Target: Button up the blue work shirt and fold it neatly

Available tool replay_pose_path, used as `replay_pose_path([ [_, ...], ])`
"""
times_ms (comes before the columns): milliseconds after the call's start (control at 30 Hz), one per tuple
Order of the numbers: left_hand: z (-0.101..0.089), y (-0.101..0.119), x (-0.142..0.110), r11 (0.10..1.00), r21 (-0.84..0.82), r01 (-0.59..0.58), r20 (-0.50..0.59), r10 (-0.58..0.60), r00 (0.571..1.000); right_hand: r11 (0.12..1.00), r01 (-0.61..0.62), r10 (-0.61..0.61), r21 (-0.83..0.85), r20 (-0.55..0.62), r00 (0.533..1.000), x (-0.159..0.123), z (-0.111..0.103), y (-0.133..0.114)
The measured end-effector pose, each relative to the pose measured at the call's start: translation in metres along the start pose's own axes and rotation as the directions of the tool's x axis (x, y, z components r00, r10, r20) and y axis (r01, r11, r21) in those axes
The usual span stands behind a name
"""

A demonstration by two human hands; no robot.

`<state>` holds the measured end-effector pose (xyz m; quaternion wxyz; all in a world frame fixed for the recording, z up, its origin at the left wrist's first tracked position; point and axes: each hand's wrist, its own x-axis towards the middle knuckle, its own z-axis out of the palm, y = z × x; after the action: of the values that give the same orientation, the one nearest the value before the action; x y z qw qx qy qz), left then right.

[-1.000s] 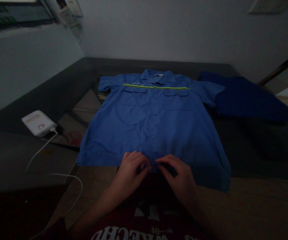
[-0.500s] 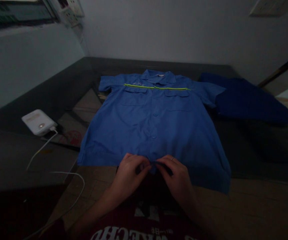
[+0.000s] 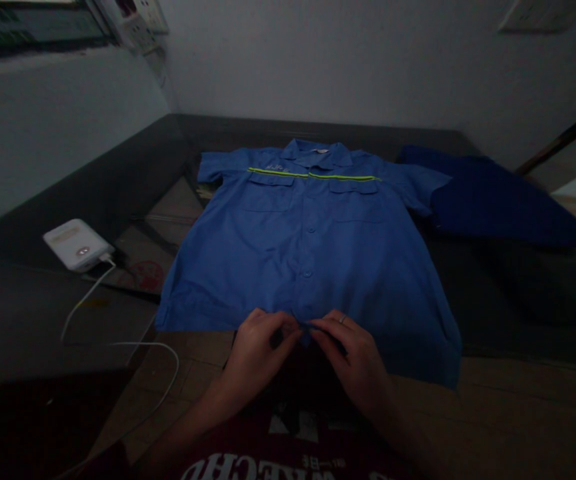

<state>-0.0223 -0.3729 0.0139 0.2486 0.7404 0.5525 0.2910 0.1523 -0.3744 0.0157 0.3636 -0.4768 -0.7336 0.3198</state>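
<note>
Head view, near to far. One dark red top (image 3: 248,440), on the wearer: large white capitals, partly cut off, "RECHU" legible, with small characters above. Two hands, fingertips close together: left hand (image 3: 263,343) and right hand (image 3: 355,347), each pinching the front hem of the shirt between thumb and fingers; a ring (image 3: 342,319) on the right. One blue short-sleeved shirt (image 3: 278,247), face up on the dark desk (image 3: 508,280), collar away from the wearer: buttoned placket, two flap pockets, yellow-green stripe across the chest, pale lettering above the left-hand pocket in view, too small to read; pale collar label, likewise. One white power bank (image 3: 74,243), left, marking illegible, white cable (image 3: 85,293) plugged in. One darker blue cloth (image 3: 493,200), right, touching the shirt's sleeve. Wall sockets (image 3: 141,33) beyond.
</note>
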Motion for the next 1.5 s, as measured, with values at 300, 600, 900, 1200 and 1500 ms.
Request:
replay_pose_path([
  [300, 0.001, -0.003, -0.003, 0.993, -0.106, 0.053, -0.028, -0.056, 0.998, 0.987, -0.085, 0.081, 0.134, 0.039, 0.996, 0.008, -0.005, -0.001],
  [600, 0.003, -0.002, -0.004, 0.96, -0.254, 0.119, -0.015, -0.127, 0.992, 0.994, -0.043, 0.056, 0.099, -0.136, 0.989, 0.004, 0.004, 0.001],
  [900, 0.002, -0.001, -0.003, 0.941, -0.296, 0.164, 0.013, -0.167, 0.986, 0.995, 0.103, -0.104, -0.014, -0.124, 0.987, 0.001, 0.008, 0.004],
  [1200, 0.0, -0.001, -0.001, 0.813, -0.483, 0.325, 0.196, -0.262, 0.945, 0.978, 0.17, -0.183, -0.117, -0.112, 0.977, 0.001, 0.011, 0.006],
  [1500, 0.008, 0.004, 0.0, 0.708, -0.625, 0.33, 0.132, -0.32, 0.938, 0.964, 0.214, -0.236, -0.158, -0.139, 0.962, -0.002, 0.016, 0.009],
])
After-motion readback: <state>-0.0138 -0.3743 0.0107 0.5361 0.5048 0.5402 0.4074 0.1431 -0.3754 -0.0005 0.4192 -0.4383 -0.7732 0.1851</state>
